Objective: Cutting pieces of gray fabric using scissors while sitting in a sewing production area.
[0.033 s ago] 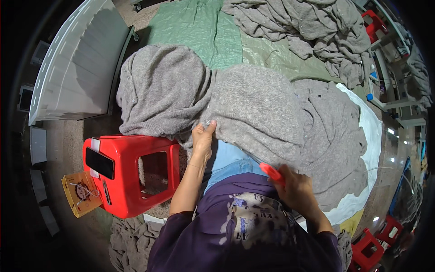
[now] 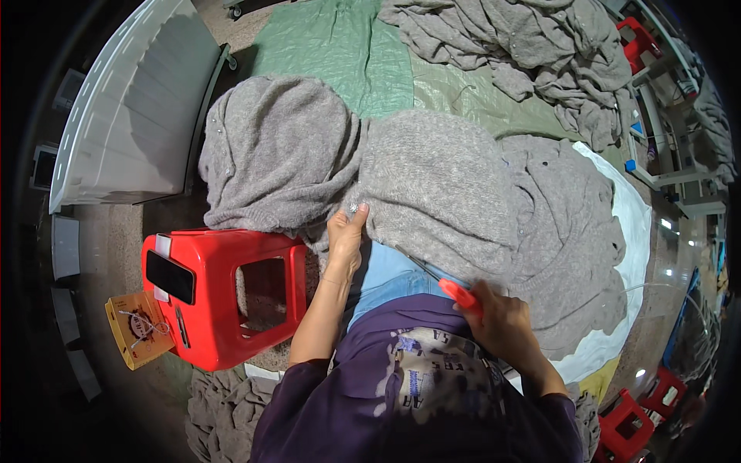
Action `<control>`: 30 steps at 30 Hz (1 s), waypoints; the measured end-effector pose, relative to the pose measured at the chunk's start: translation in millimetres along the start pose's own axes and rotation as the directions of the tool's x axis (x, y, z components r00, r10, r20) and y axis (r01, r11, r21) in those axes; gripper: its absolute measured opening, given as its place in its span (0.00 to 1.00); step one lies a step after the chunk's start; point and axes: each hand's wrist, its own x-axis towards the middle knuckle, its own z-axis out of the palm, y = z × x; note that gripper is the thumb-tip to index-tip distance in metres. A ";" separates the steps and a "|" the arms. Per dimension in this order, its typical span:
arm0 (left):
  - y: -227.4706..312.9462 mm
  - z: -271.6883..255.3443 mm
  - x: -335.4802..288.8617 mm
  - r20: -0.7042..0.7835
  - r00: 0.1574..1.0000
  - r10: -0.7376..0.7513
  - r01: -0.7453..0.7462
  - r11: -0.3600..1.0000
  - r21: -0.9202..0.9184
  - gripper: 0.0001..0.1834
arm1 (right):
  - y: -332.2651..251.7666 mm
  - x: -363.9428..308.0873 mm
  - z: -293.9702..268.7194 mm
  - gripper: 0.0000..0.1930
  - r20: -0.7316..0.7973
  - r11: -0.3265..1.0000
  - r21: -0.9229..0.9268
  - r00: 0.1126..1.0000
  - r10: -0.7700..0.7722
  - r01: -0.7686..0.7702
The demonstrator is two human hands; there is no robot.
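A grey knit garment (image 2: 436,166) lies across my lap, bunched to the left and spread to the right. Its near edge is pinched by my left hand (image 2: 345,235), thumb up beside a small shiny ornament (image 2: 354,207) on the knit. My right hand (image 2: 500,318) is closed round the red handle of a tool (image 2: 461,294). From that handle a long thin metal shaft slants up and left over my jeans (image 2: 386,282) to the garment's near edge. The exact kind of tool is not clear.
At the left stands a red plastic stool (image 2: 220,309) bearing a black phone (image 2: 170,278); a yellow box (image 2: 139,351) sits beside it. Beyond is a white bin (image 2: 127,131) on wheels. More grey knitwear (image 2: 532,38) is heaped on a green sheet (image 2: 332,46).
My right hand has shifted the red-handled tool slightly left, and more of its metal shaft shows beside the garment's near edge. My left hand keeps its place.
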 end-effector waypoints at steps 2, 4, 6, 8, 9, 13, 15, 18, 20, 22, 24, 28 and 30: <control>-4.3 -2.1 1.5 -0.006 0.999 0.035 -0.035 0.998 0.058 0.10 | -4.8 2.6 0.6 0.14 0.045 0.998 -0.039 0.998 0.040 -0.038; -5.3 1.8 0.4 -0.014 0.999 0.048 -0.049 0.998 -0.029 0.11 | -2.4 4.5 0.4 0.15 0.062 1.000 -0.009 0.998 0.023 -0.023; -12.4 -2.3 2.1 -0.052 0.998 0.022 -0.023 0.999 -0.023 0.12 | -2.3 5.8 0.5 0.16 0.083 1.000 0.020 0.997 0.002 -0.004; -13.0 0.4 0.6 -0.088 0.996 -0.006 0.005 1.000 -0.019 0.13 | -1.7 8.3 1.3 0.15 0.088 0.999 0.030 0.996 0.035 -0.038; -10.7 4.8 -2.8 -0.092 0.995 -0.038 0.026 0.992 -0.124 0.13 | -0.4 9.3 0.8 0.15 0.089 0.999 0.029 0.995 0.033 -0.036; -7.3 26.6 -40.1 0.109 0.993 -0.054 0.026 0.969 0.244 0.12 | 17.7 14.2 -3.8 0.11 -0.048 0.950 0.284 0.988 0.147 -0.128; -2.6 34.7 -71.7 0.581 0.777 -0.243 -0.233 0.746 0.624 0.14 | 18.0 22.9 -10.8 0.10 -0.263 0.913 0.390 0.936 0.234 -0.119; 15.0 51.0 -79.4 0.859 0.328 -0.393 -0.537 0.670 0.512 0.16 | 23.4 37.7 -15.8 0.11 -0.413 0.881 0.467 0.863 0.292 -0.075; 42.1 58.1 -63.1 0.813 0.264 -0.519 -0.596 0.574 0.561 0.16 | 28.8 38.1 -16.6 0.11 -0.385 0.863 0.486 0.852 0.355 -0.140; 38.8 35.8 -22.4 0.609 0.705 -0.364 -0.073 0.817 0.573 0.04 | 35.3 37.6 -12.4 0.12 -0.428 0.864 0.485 0.824 0.371 -0.137; 34.6 -10.7 47.5 0.270 0.961 0.060 -0.240 0.664 0.709 0.18 | 42.5 35.0 -6.2 0.12 -0.401 0.855 0.501 0.839 0.369 -0.137; 16.5 -29.5 107.2 0.425 0.813 0.397 -0.520 0.168 0.838 0.49 | 44.6 40.7 6.8 0.12 -0.362 0.843 0.520 0.860 0.361 -0.135; 22.3 -0.8 108.7 0.532 0.786 0.315 -0.611 0.270 0.744 0.36 | 48.0 41.5 7.1 0.16 -0.310 0.838 0.521 0.879 0.362 -0.161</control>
